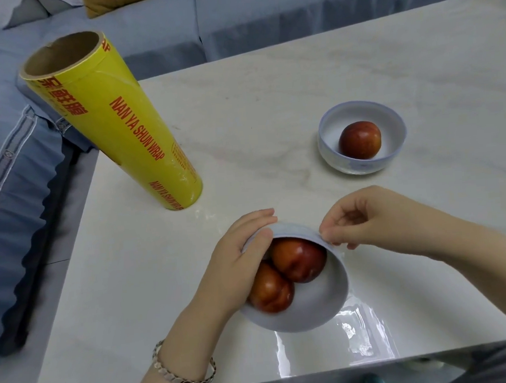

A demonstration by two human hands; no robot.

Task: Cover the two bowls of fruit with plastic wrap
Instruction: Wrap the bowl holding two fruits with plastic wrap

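Nearer bowl [318, 305], marble table [271, 116], blue sofa [264, 16]

The plastic wrap roll [117, 131] stands on end near the bench's [271, 116] left edge. Open bench lies between it and the far bowl [327, 149].

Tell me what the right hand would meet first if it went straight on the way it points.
Probably the left hand, whose fingers curl over the far rim of the near bowl just ahead; depth is unclear.
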